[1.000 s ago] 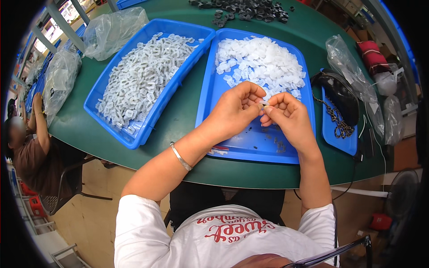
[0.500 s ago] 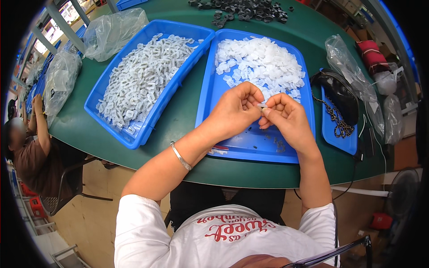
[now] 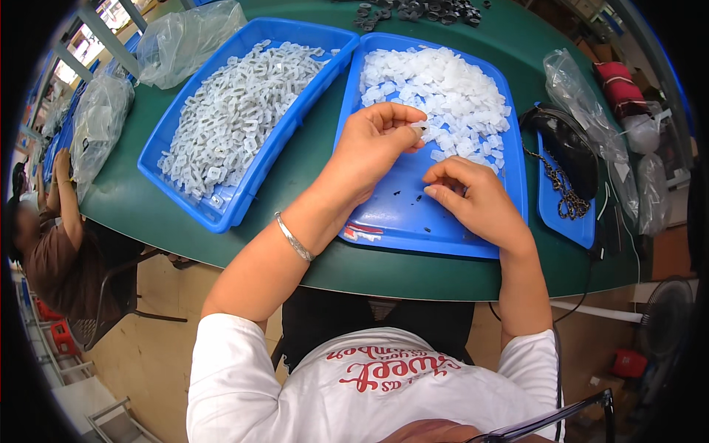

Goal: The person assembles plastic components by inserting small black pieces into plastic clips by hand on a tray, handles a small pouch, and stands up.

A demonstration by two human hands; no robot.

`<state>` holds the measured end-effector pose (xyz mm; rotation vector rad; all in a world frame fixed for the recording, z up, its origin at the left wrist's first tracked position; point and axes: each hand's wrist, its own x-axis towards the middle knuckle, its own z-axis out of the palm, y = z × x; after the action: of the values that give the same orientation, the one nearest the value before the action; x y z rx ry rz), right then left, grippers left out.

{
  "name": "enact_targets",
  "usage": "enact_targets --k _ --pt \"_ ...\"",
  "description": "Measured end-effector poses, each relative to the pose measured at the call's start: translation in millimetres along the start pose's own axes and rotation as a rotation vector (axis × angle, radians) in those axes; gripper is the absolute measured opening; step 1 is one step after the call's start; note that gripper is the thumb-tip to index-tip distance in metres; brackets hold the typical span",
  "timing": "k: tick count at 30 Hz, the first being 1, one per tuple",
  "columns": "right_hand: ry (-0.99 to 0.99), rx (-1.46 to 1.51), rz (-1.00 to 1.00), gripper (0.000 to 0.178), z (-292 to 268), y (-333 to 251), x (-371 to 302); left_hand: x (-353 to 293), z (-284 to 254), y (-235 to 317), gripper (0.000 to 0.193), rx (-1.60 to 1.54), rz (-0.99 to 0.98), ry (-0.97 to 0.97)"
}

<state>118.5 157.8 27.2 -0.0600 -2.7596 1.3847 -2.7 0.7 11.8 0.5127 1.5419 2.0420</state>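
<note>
Thumb and forefinger of my left hand (image 3: 373,144) are closed on a small translucent plastic piece (image 3: 419,127), with a dark spot showing at it. Below and to the right, my right hand (image 3: 476,203) hovers over the near half of a blue tray (image 3: 450,246). Its thumb and forefinger are slightly apart, with nothing visible between them; the other fingers curl under, partly hidden. A heap of thin, frosty white plastic pieces (image 3: 443,81) fills the tray's far half. A few tiny dark bits (image 3: 419,197) lie between my hands.
At left, a deeper blue bin (image 3: 244,210) holds many greyish clear plastic parts (image 3: 233,111). Black parts (image 3: 436,10) are piled at the far edge. A black bag (image 3: 565,148) with a chain rests in a small blue tray (image 3: 580,230). Another person (image 3: 63,258) sits at left.
My hands, formerly together at the small piece, have come apart. The left has gone up with the piece in its pinch; the right has let go and drawn down. The view has shifted slightly.
</note>
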Motion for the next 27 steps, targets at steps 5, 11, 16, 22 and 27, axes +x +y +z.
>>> enact_targets --k 5,11,16,22,27 --pt "0.127 -0.201 0.035 0.011 -19 -1 -3 -1 0 3 0.022 -0.043 -0.021 -0.054" --pt "0.207 -0.442 0.118 0.008 -35 2 -9 0 -2 -4 0.02 0.011 -0.04 -0.07" --pt "0.13 -0.49 0.135 0.008 -36 2 -11 -2 1 -4 0.02 -0.003 -0.057 -0.054" --pt "0.002 -0.553 0.205 0.007 -42 1 -14 -2 3 -3 0.019 -0.013 -0.085 -0.071" --pt "-0.116 -0.456 0.077 0.009 -37 4 -14 -1 0 -2 0.018 0.033 -0.068 -0.062"
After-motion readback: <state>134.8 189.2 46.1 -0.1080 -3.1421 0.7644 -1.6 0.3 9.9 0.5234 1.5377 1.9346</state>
